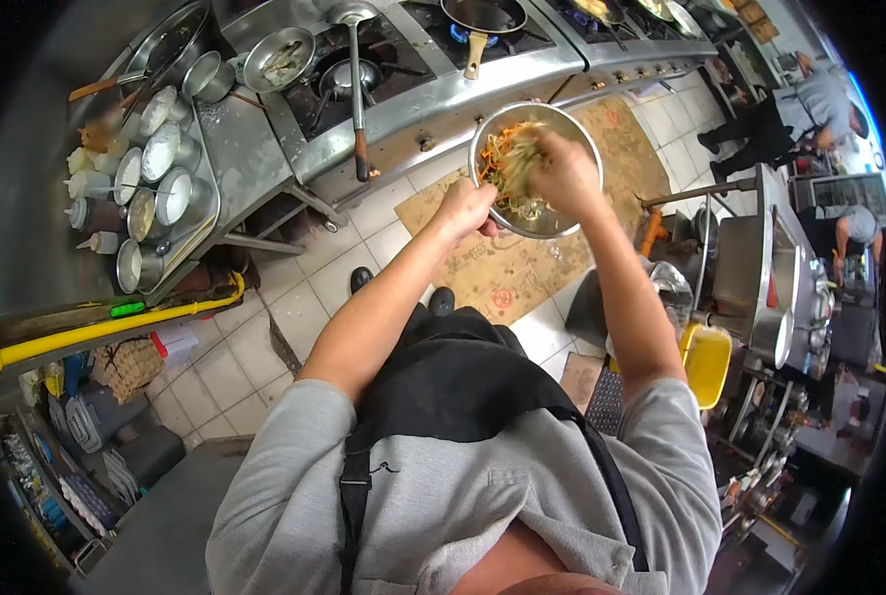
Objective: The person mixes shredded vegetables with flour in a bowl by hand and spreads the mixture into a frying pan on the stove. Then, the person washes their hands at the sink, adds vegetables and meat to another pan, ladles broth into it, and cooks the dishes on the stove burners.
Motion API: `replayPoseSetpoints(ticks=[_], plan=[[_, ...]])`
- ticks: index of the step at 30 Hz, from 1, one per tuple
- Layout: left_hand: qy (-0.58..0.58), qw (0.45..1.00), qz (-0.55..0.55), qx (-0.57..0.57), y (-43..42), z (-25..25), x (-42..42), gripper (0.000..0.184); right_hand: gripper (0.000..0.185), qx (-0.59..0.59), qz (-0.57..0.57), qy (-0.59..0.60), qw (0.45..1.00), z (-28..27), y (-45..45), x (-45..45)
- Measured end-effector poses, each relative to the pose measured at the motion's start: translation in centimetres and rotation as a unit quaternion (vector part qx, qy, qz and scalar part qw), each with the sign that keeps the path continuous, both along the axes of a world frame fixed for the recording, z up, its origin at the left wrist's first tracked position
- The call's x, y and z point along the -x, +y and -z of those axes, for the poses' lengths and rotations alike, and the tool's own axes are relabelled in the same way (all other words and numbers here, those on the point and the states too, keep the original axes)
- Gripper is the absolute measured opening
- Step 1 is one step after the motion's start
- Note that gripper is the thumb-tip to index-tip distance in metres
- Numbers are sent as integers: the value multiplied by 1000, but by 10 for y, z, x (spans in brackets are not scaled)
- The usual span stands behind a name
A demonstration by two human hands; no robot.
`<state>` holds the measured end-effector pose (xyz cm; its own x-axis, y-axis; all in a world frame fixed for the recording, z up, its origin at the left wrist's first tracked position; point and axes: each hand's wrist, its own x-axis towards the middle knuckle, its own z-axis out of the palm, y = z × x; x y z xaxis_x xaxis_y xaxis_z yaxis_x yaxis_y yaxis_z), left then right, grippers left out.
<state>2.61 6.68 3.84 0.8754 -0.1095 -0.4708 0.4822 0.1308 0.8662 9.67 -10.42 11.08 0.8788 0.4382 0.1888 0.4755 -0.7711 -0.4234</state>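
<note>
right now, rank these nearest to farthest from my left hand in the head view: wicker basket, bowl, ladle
From your left hand:
1. bowl: in its grip, at the rim
2. ladle: ahead, to the left
3. wicker basket: far left, lower down

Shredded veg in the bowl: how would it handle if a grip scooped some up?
Likely floppy: the veg is thin, curved strands. Probably light for its volume, since it lies loose in the bowl. It may snag or shed, as strands overlap and cross. Slipperiness I can't call; the blur around the right hand hides surface detail.
</note>
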Motion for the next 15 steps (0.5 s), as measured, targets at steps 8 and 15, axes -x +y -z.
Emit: replayPoseSetpoints(ticks=[8, 15], plan=[[-16, 999, -23, 17, -1, 4, 7, 33, 46, 128, 22, -18, 991, 0, 1, -1], [-3, 1000, -7, 23, 4, -3, 12, 29, 30, 226, 1, 45, 973, -45, -2, -13]])
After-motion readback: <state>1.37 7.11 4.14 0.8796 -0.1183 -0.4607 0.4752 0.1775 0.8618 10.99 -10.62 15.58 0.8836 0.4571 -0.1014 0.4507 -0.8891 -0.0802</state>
